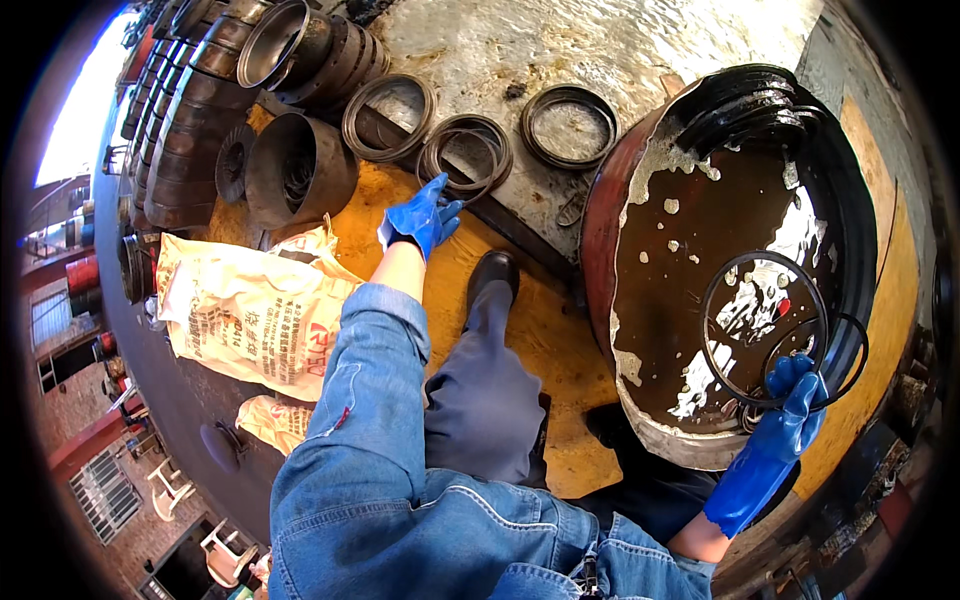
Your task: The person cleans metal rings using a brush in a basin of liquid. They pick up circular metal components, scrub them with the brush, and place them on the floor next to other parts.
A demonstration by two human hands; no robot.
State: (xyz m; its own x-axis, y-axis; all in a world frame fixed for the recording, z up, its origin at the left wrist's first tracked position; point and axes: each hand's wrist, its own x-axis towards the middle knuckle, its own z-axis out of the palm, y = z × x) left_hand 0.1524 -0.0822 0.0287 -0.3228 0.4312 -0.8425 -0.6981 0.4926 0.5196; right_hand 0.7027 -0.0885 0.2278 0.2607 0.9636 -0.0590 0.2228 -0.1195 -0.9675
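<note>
My right hand (785,425), in a long blue rubber glove, grips two thin black rings (708,325) at their lower edge. They hang over the near right side of a big round tub (605,235) of dark, shiny liquid. Several black, wet rings (750,105) lean at the tub's far rim. My left hand (415,222), in a blue glove, reaches forward with fingers stretched out and nothing visible in them. Just beyond its fingertips lies a stack of thin metal rings (500,140); whether they touch is hard to tell.
Two more ring stacks (350,135) (530,125) lie along a dark beam (515,235). Farther left stand a metal cylinder (330,185), a flanged part (300,50) and rows of dark curved metal parts (185,150). Crumpled printed sacks (265,310) lie left of my arm, and my boot (493,275) rests on the yellow floor.
</note>
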